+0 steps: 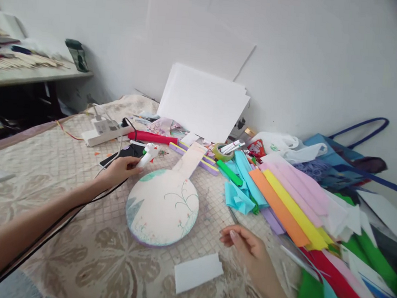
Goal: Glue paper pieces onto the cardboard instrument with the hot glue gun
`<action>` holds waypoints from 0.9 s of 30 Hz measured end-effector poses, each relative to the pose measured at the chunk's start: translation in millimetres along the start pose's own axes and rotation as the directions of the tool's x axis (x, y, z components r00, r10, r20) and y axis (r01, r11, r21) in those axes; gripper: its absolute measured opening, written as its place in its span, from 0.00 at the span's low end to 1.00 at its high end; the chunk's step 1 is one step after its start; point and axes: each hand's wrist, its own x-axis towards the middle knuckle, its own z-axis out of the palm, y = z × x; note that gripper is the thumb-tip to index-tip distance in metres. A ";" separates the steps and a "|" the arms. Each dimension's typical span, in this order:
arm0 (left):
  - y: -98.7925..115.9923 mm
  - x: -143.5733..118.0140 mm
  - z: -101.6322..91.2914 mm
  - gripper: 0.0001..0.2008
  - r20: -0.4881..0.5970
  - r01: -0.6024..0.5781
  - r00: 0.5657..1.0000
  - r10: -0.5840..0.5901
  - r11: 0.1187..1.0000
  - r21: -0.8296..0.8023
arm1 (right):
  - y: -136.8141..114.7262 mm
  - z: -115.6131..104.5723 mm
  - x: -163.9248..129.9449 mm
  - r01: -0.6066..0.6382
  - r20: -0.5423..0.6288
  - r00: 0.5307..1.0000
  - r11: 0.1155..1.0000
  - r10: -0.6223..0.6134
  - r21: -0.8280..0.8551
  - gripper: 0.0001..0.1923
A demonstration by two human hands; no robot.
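Observation:
A round painted paper fan with a pale handle lies flat on the patterned cloth in front of me. My left hand grips a white glue gun by the fan's upper left edge; its black cord trails back along my arm. My right hand hovers just right of the fan, fingers loosely curled, and I cannot tell whether it holds anything. A small white paper piece lies below the fan, near that hand.
Coloured foam and paper strips are spread out on the right, with a blue bag behind them. White sheets lean on the wall. A power strip, red roll, tape roll and phone lie behind the fan.

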 end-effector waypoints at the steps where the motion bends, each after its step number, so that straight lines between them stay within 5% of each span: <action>1: 0.1 -1.4 1.6 0.18 0.003 -0.033 0.999 0.033 0.997 0.064 | 5.6 -7.2 -1.4 -0.007 -0.043 0.999 0.998 0.004 -0.055 0.15; 5: 3.0 -4.6 7.2 0.17 0.048 -0.164 0.986 0.157 0.940 0.300 | 24.8 -34.9 -5.0 -0.010 -0.211 0.973 0.893 -0.095 -0.449 0.12; 10: -0.9 -1.5 13.9 0.19 0.032 -0.198 0.979 0.203 0.886 0.420 | 48.0 -52.4 -8.0 -0.052 -0.163 0.984 0.750 -0.075 -0.659 0.11; 21: -28.8 14.4 14.1 0.23 -0.061 -0.152 0.978 0.199 0.884 0.443 | 65.0 -63.7 -6.2 -0.014 -0.074 0.996 0.700 -0.056 -0.714 0.06; 27: -27.5 6.4 14.4 0.22 -0.083 -0.126 0.982 0.173 0.907 0.401 | 58.8 -73.4 -15.5 -0.006 -0.079 0.996 0.792 -0.052 -0.610 0.09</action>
